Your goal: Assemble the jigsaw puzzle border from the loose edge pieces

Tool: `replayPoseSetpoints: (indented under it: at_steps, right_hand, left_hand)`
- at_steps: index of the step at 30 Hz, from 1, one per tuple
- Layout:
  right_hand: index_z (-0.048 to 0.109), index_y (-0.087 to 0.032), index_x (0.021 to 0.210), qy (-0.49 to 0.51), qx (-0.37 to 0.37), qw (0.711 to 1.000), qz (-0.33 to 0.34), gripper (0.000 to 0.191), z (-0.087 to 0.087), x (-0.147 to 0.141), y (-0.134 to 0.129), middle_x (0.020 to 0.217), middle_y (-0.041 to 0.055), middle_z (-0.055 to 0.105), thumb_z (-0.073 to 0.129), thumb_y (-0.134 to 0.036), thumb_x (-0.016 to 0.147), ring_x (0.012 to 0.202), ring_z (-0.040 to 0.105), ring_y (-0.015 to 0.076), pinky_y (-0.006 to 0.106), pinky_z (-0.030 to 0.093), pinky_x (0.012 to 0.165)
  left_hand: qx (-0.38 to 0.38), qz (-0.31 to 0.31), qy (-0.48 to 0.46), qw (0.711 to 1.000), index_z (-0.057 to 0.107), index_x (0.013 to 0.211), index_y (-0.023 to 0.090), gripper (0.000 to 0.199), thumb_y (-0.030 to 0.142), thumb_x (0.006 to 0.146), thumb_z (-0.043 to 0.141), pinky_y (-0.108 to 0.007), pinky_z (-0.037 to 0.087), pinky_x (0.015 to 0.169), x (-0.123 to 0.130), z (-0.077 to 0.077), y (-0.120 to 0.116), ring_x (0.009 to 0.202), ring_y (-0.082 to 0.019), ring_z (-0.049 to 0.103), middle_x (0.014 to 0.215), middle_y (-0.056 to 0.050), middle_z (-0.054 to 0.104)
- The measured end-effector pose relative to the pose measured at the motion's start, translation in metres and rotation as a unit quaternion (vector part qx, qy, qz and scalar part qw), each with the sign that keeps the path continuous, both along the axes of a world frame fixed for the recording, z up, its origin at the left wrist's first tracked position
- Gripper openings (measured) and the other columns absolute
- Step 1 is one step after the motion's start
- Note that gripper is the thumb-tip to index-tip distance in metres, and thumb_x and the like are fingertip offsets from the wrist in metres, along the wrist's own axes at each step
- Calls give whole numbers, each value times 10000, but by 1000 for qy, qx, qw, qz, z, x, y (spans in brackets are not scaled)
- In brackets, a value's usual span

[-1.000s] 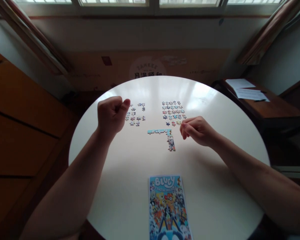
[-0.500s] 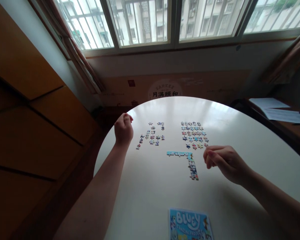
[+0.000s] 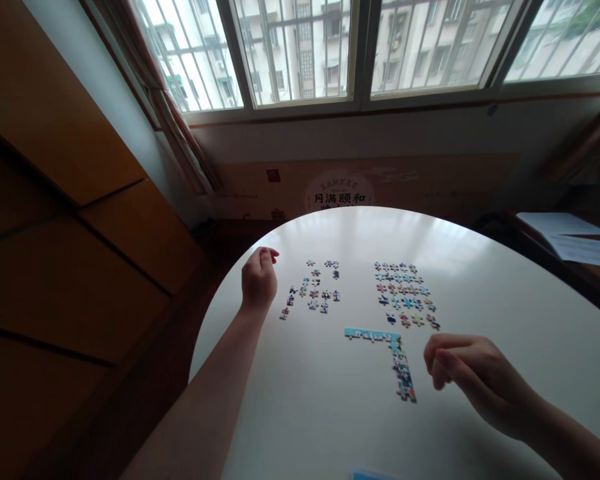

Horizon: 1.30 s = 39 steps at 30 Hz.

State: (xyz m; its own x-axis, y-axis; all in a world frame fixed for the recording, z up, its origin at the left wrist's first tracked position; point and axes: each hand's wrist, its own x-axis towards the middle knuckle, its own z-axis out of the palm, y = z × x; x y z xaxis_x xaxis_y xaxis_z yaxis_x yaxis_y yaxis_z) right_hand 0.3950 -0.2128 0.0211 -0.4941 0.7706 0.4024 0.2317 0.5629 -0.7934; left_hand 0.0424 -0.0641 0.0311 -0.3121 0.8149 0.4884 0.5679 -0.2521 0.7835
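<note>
My left hand is closed in a loose fist at the table's left side, left of a scattered group of loose jigsaw pieces. No object shows in it. Over the table at the right, my right hand is closed, thumb against curled fingers; what is inside, if anything, is hidden. Nearest to it lies an L-shaped strip of joined jigsaw pieces, with a light-blue top edge and a darker right edge. Beyond the strip, more loose jigsaw pieces lie in rows, apart from my fingers.
Everything rests on a white rounded table. A blue edge of a flat item just enters at the bottom. Papers lie on a surface at the right. A wooden cabinet stands at the left, and barred windows are ahead.
My view has tilted up, so the table and pieces appear lower. The blue "Bluey" item has almost left the picture. Both hands stay closed, and the pieces keep their layout.
</note>
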Motion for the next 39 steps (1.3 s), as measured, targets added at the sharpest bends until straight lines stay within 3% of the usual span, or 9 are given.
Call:
replayPoseSetpoints:
  at_steps: [10,25,39]
  right_hand:
    - [548,-175,718,-24,21,999,6,430,11,-6,-8,686,32,578,326,-243,1081,609,580,125,244,414,594]
    - [526,-190,705,-29,51,998,-11,416,17,-5,-11,666,35,587,322,-228,1066,581,595,141,254,431,557]
    - [522,-185,712,-38,62,997,-8,403,18,-5,-11,665,33,581,311,-198,1054,578,594,129,250,429,553]
  left_hand:
    - [-26,-10,19,999,691,942,190,368,345,993,361,-334,472,730,4,-5,-3,805,-215,630,834,-56,664]
    - [-50,-27,44,997,692,902,188,384,349,993,355,-337,479,720,8,-3,-6,794,-220,640,818,-60,687]
    - [-103,-64,163,979,741,846,206,345,357,965,455,-352,474,743,21,-6,-10,823,-244,680,835,-64,743]
